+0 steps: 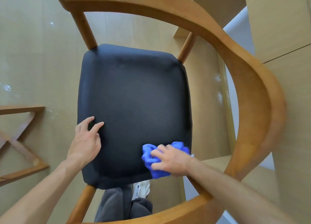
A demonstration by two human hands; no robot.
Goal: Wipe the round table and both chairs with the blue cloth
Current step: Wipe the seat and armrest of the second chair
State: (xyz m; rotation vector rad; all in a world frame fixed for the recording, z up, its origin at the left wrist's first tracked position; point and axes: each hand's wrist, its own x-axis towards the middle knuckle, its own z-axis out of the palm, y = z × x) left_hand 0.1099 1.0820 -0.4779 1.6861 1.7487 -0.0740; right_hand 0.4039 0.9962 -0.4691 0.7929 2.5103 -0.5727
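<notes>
A wooden chair with a curved backrest rail and a dark padded seat fills the view from above. My right hand holds the bunched blue cloth against the near right corner of the seat. My left hand rests on the near left part of the seat with its fingers spread and fingertips touching the cushion. The round table's top is not in view.
A wooden cross-shaped frame stands on the pale floor at the left. Pale panelled furniture rises at the right behind the chair rail. My leg and shoe show under the seat's near edge.
</notes>
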